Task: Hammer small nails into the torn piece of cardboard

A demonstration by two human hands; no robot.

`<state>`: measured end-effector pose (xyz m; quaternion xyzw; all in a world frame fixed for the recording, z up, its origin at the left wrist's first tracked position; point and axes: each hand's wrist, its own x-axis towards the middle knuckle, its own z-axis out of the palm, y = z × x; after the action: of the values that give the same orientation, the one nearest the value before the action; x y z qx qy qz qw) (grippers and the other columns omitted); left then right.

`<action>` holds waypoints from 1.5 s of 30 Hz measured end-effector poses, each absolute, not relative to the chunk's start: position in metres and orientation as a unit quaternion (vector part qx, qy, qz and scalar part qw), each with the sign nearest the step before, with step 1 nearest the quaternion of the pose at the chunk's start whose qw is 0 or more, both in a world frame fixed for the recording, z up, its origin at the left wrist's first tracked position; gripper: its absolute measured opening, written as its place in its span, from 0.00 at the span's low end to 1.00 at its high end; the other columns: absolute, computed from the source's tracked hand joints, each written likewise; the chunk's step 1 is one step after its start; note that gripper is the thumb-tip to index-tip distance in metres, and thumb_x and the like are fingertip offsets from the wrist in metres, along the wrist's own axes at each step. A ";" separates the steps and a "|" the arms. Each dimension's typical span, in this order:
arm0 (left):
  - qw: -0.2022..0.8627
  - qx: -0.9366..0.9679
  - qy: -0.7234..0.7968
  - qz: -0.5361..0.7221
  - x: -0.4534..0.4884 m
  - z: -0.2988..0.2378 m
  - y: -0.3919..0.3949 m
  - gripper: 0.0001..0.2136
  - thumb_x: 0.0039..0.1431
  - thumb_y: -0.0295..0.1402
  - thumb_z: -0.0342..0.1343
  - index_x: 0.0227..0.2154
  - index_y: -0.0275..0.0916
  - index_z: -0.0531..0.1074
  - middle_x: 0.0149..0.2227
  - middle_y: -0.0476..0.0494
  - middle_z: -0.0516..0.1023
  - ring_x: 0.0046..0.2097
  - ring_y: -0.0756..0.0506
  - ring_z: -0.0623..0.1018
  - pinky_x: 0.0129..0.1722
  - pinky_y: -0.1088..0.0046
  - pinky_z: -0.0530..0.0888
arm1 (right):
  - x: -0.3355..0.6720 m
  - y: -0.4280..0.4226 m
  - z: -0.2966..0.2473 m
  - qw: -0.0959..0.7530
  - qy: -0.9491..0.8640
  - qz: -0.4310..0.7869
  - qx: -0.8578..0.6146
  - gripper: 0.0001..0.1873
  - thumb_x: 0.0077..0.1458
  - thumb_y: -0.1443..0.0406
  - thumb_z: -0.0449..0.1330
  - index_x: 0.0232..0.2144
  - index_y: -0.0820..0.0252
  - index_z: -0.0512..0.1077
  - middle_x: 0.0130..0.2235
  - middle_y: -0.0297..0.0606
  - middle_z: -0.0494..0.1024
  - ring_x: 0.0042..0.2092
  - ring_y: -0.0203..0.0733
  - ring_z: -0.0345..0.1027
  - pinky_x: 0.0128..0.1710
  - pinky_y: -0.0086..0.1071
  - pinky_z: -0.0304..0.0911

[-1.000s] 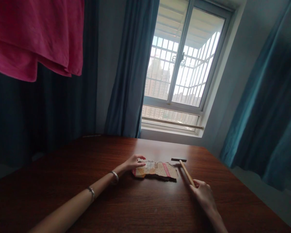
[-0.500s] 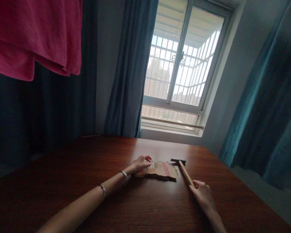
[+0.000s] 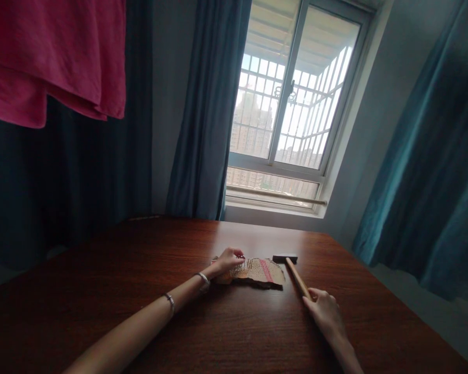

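A hammer [image 3: 298, 279] with a pale wooden handle and a dark head is in my right hand [image 3: 326, 311], whose fingers wrap the handle's near end. Its head lies low over the table, beside the right end of a torn piece of cardboard [image 3: 272, 279]. The cardboard lies flat, with a pink stripe, many small dark marks or holes, and several thin, nail-like things in rows. Over its left part is my left hand [image 3: 229, 259], fingers curled in a pinch at the rows. What the fingertips hold is too small to make out.
The brown wooden table [image 3: 218, 332] spreads around the cardboard. Behind it are a barred window [image 3: 288, 98] and a blue curtain [image 3: 203, 114]. Another curtain [image 3: 417, 171] hangs at the right. A pink cloth [image 3: 62, 57] hangs at upper left.
My left hand's fingers have shifted slightly at the cardboard, still curled. The hammer stays in my right hand, almost in the same place. The view has shifted a little.
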<state>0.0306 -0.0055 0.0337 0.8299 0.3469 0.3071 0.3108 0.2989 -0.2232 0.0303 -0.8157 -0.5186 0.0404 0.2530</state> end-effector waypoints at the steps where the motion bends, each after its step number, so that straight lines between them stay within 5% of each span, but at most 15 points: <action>1: 0.310 0.831 0.344 0.309 0.031 0.032 -0.004 0.14 0.43 0.36 0.54 0.30 0.32 0.76 0.29 0.43 0.78 0.33 0.46 0.74 0.32 0.76 0.65 | 0.301 -0.222 0.028 0.246 -0.518 0.040 -0.818 0.18 0.47 0.58 0.53 0.38 0.57 0.74 0.37 0.42 0.78 0.40 0.48 0.71 0.35 0.31 0.62; 19: 0.318 0.843 0.307 0.305 0.037 0.023 0.003 0.11 0.43 0.31 0.54 0.28 0.31 0.76 0.25 0.44 0.77 0.29 0.48 0.72 0.27 0.78 0.63 | 0.304 -0.218 -0.002 0.192 -0.533 -0.046 -0.823 0.16 0.52 0.61 0.50 0.42 0.59 0.68 0.38 0.44 0.74 0.42 0.46 0.67 0.40 0.32 0.59; 38: 0.342 0.838 0.308 0.293 0.036 0.023 0.005 0.12 0.43 0.37 0.58 0.27 0.31 0.76 0.27 0.42 0.77 0.30 0.47 0.73 0.28 0.77 0.65 | 0.292 -0.221 -0.007 0.180 -0.534 -0.053 -0.824 0.17 0.56 0.63 0.44 0.44 0.64 0.64 0.36 0.47 0.69 0.40 0.47 0.67 0.41 0.33 0.58; 45: 0.363 0.825 0.309 0.304 0.037 0.017 0.007 0.11 0.42 0.36 0.58 0.25 0.31 0.76 0.28 0.42 0.78 0.32 0.47 0.74 0.30 0.77 0.66 | 0.275 -0.216 0.016 0.315 -0.531 0.043 -0.786 0.16 0.55 0.57 0.44 0.34 0.58 0.68 0.31 0.42 0.71 0.36 0.45 0.67 0.34 0.31 0.59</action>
<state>0.0369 0.0065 0.0167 0.8251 0.3087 0.3039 0.3628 0.2752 -0.2162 0.0164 -0.7856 -0.5310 0.0427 0.3147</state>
